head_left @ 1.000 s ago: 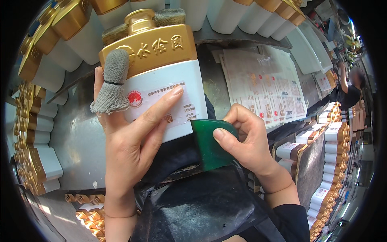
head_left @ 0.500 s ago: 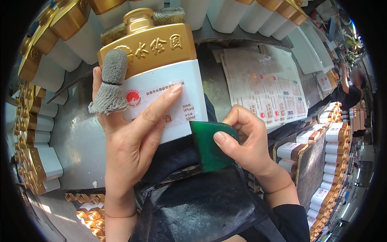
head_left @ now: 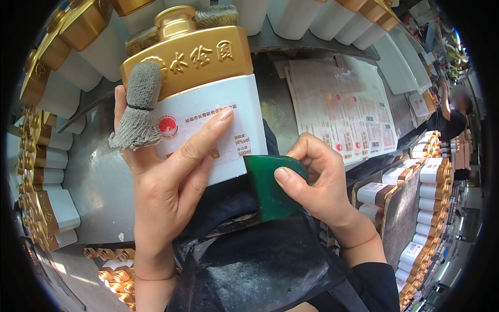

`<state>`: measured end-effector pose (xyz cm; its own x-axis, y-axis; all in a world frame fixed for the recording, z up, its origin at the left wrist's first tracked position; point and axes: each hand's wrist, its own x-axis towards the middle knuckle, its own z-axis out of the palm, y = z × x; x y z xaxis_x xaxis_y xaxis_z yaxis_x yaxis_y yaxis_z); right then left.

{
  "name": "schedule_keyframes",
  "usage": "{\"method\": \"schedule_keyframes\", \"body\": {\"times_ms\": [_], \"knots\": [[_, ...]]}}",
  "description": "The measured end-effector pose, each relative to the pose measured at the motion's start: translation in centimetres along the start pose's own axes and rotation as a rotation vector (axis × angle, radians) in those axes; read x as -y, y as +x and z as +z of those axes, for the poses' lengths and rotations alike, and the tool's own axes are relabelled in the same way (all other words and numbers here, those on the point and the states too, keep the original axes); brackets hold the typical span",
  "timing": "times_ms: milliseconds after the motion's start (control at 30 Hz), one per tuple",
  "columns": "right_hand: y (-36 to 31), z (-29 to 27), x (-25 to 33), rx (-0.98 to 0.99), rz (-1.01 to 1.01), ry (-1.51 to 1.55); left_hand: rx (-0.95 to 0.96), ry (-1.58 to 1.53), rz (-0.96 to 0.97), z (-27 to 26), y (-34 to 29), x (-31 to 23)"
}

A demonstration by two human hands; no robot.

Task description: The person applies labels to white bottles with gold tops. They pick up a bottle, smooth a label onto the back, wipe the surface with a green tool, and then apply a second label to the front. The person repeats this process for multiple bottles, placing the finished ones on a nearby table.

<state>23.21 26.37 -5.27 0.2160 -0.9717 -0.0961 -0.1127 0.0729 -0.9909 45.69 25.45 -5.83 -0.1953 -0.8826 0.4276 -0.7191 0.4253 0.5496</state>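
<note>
A flat bottle (head_left: pixel 236 112), with a gold shoulder and neck and a white body, leans upright in front of me. A thin translucent label (head_left: pixel 195 125) with a red round mark and brown print lies on its white face. My left hand (head_left: pixel 166 171) is open, its fingers spread over the bottle; one fingertip presses on the label. A grey knitted finger sleeve (head_left: pixel 143 91), tied with a dark band, covers another finger. My right hand (head_left: pixel 322 179) pinches a green scraper (head_left: pixel 273 182) between thumb and bent fingers; the scraper's upper corner is at the bottle's lower right corner.
Printed label sheets (head_left: pixel 340 106) lie on the metal table (head_left: pixel 104 177) to the right. Two brushes (head_left: pixel 215 16) show behind the bottle neck. Gold-and-white bottles (head_left: pixel 57 208) stand in rows left, behind and right. A person (head_left: pixel 449 112) is at the far right.
The bottle has shifted slightly left and up, with my left hand moving along. The scraper and my right hand have hardly moved.
</note>
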Motion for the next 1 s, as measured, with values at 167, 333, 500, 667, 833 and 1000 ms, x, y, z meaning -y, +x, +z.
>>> {"method": "schedule_keyframes", "body": {"times_ms": [167,333,500,667,833,1000], "knots": [[0.0,0.0,0.1,-0.009,0.016,-0.008,0.013,-0.004,-0.010,0.0,0.0,0.0],[0.1,0.1,-0.2,-0.028,-0.023,-0.062,0.012,0.015,-0.002,0.1,0.0,-0.1],[0.4,-1.9,1.0,0.044,-0.096,-0.050,-0.079,-0.267,0.037,-1.1,-0.3,2.1],[3.9,-3.3,3.4,0.030,-0.139,-0.113,-0.206,-0.872,-0.245,-1.2,-1.5,2.2],[5.6,-0.5,3.6,0.180,-0.162,-0.455,-0.193,-0.983,-0.319,-0.3,-0.9,0.9],[5.9,-0.2,4.1,0.169,-0.106,-0.660,-0.210,-0.965,-0.377,0.1,-0.7,0.9]]}}
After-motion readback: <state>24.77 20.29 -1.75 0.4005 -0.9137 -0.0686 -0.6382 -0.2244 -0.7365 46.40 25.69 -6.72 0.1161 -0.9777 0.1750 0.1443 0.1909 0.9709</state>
